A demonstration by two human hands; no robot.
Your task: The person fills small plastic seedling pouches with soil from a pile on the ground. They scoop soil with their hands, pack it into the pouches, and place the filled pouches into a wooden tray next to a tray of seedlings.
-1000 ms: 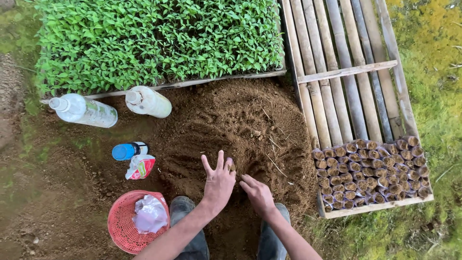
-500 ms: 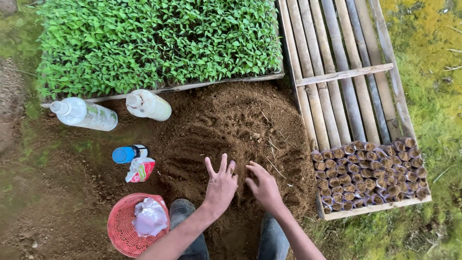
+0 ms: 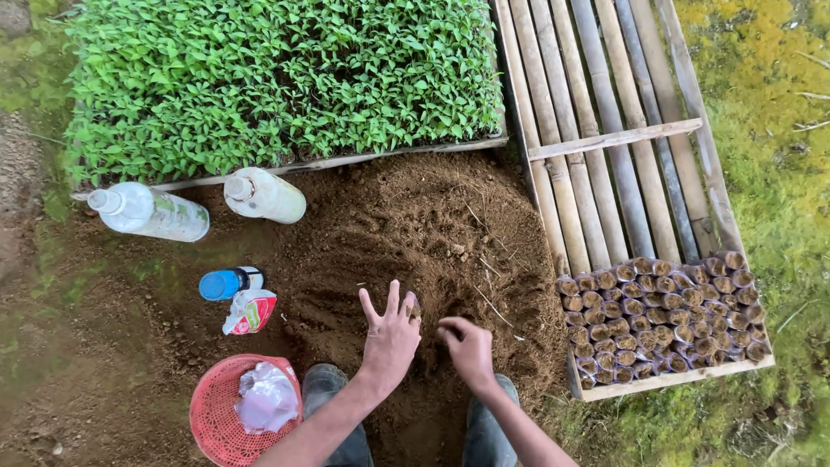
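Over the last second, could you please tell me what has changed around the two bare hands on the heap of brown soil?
The right hand opened and lifted half a second ago, then curled and dropped back onto the heap of brown soil. The left hand stayed spread beside it. The red plastic basket, bottles and bamboo tray of soil-filled rolls did not move.

Left hand (image 3: 391, 335): palm down, fingers spread wide, forearm bare.
Right hand (image 3: 468, 348): fingers curled inward, close beside left, forearm bare.
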